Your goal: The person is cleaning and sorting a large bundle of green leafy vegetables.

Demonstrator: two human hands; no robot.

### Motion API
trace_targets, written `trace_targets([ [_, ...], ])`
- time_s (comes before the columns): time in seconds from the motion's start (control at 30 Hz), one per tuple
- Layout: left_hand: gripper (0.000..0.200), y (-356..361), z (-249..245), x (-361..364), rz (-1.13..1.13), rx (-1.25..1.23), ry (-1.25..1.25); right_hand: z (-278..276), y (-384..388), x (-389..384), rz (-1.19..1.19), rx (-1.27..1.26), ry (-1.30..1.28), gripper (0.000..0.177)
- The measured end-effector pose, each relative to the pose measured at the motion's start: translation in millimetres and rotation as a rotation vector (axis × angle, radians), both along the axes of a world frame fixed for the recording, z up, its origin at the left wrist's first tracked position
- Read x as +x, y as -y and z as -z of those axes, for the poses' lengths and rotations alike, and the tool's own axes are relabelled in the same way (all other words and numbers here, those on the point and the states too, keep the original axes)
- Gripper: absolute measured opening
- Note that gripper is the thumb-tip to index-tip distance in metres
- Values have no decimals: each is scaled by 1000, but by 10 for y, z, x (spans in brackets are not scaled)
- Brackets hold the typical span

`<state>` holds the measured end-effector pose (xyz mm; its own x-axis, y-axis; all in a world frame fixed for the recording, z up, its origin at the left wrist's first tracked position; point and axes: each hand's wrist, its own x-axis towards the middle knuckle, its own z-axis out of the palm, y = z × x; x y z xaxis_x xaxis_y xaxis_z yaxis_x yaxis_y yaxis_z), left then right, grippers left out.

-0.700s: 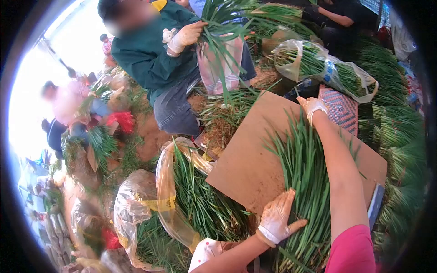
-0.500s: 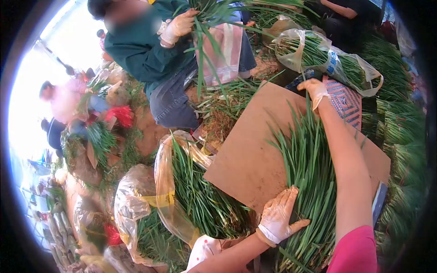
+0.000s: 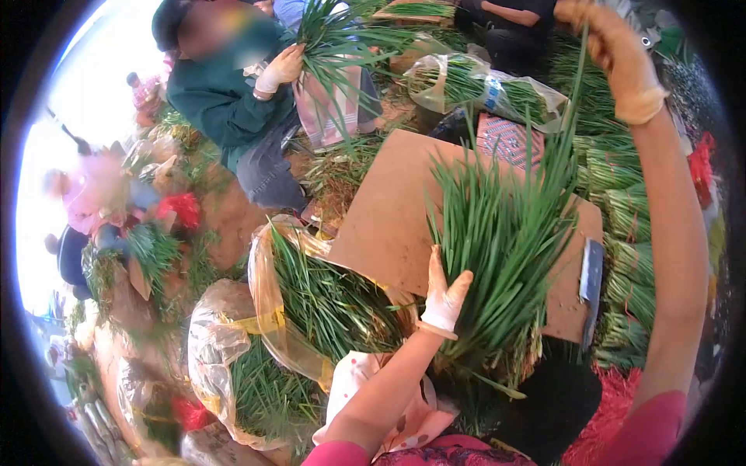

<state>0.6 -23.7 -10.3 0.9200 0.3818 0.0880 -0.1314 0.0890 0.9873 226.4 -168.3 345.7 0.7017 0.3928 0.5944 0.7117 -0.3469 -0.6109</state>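
A large loose bunch of garlic chives (image 3: 505, 241) leans over a brown board (image 3: 381, 194), leaves up and pale stem ends toward me. My left hand (image 3: 445, 299), in a thin whitish glove with stained fingers, lies against the bunch's left side, thumb and fingers spread. High at the upper right, my gloved right hand (image 3: 622, 66) is closed on the tips of a few long chive leaves (image 3: 579, 85). These leaves stretch up taut from the bunch. The exact number of strands pinched is hard to make out.
An open plastic bag of chives (image 3: 334, 299) stands left of the board, another bag (image 3: 272, 388) beside it. Tied bundles (image 3: 625, 233) line the right. Red ties (image 3: 606, 419) lie at lower right. Across from me, a seated person (image 3: 233, 101) holds chives; other people work farther left.
My right hand has risen up and to the right, drawing leaves upward. My left hand has shifted up and left along the bunch, which now stands more upright. The view has also shifted.
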Motion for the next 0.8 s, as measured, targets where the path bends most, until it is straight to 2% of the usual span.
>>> trace_targets([
  [0.07, 107, 95, 26, -60, 79, -72, 63, -311, -229, -277, 130, 325, -96, 18],
  [0.13, 111, 174, -132, -116, 57, 518, 20, -385, -284, -324, 191, 82, -156, 18],
  [0.17, 112, 186, -198, -121, 65, 621, 11, -510, -259, -369, 272, 72, -87, 17],
  [0.2, 111, 210, -188, -140, 106, 667, -45, -782, -117, -470, 127, 136, -210, 19],
  [0.27, 109, 270, -103, -164, 178, 745, -167, -1033, -180, -621, 102, 126, -166, 20],
  [0.57, 97, 245, -5, -83, 98, 827, -223, -1202, -562, -823, 140, -64, -89, 23],
  [0.8, 97, 255, -41, -125, 116, 793, -239, -1003, -795, -897, 112, -267, -97, 25],
])
